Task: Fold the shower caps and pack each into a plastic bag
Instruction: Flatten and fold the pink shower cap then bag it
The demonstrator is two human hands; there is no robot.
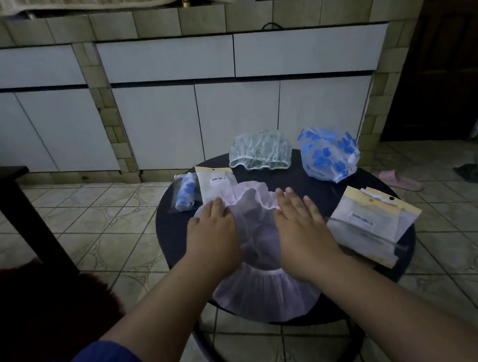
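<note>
Pink cap orientation: pink shower cap point(261, 287) spread flat, long axis running near-to-far across the bench point(371, 185); gathered elastic edge ruffled up at the far end, near end draped over the bench's front rim.
Pink cap appearance: pale pink, thin, translucent, finely pleated; a second elastic seam visible across the near part.
Pink cap location: centre of the round dark bench, between both hands.
Left hand point(214, 232): palm down on the cap's left side, fingers curled at the ruffled edge; true grip on the edge cannot be confirmed.
Right hand point(304, 230): palm down, fingers straight and spread, pressing flat on the cap's right side.
Other caps: green-patterned cap point(259, 150) and blue-flowered cap point(328, 155) puffed up at the far edge, well apart from the hands.
Packed item: blue-flowered cap rolled inside a plastic bag point(186, 193), far left.
Empty bags: one bag point(216, 186) with barcode label touching the pink cap's far-left edge; stack of bags point(370, 223) at right.
</note>
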